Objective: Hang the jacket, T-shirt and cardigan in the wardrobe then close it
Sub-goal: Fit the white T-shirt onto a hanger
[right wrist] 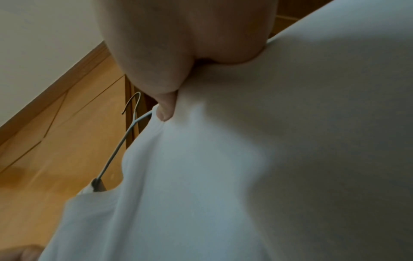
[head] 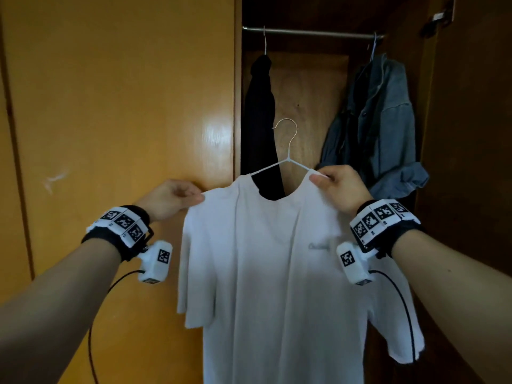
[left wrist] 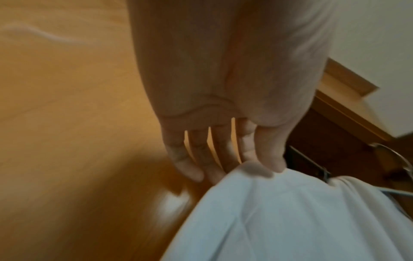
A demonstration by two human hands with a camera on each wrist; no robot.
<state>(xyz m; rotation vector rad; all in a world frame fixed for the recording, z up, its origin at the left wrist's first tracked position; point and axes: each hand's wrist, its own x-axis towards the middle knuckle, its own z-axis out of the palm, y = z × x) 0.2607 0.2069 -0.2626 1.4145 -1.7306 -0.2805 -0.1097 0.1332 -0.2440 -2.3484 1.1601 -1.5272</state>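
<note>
A white T-shirt (head: pixel 266 267) hangs on a white wire hanger (head: pixel 288 159) that I hold up in front of the open wardrobe. My left hand (head: pixel 194 196) pinches the shirt's left shoulder tip (left wrist: pixel 257 169). My right hand (head: pixel 322 177) pinches the right shoulder by the collar together with the hanger arm (right wrist: pixel 165 113). The hanger's hook is free, well below the metal rail (head: pixel 313 32). On the rail hang a black cardigan (head: pixel 259 120) at the left and a blue denim jacket (head: pixel 379 120) at the right.
The closed orange wardrobe door (head: pixel 119 106) fills the left side. A dark open door (head: pixel 471 120) stands at the right edge. A bare stretch of rail lies between the two hung garments. Cables trail down from both wrist cameras.
</note>
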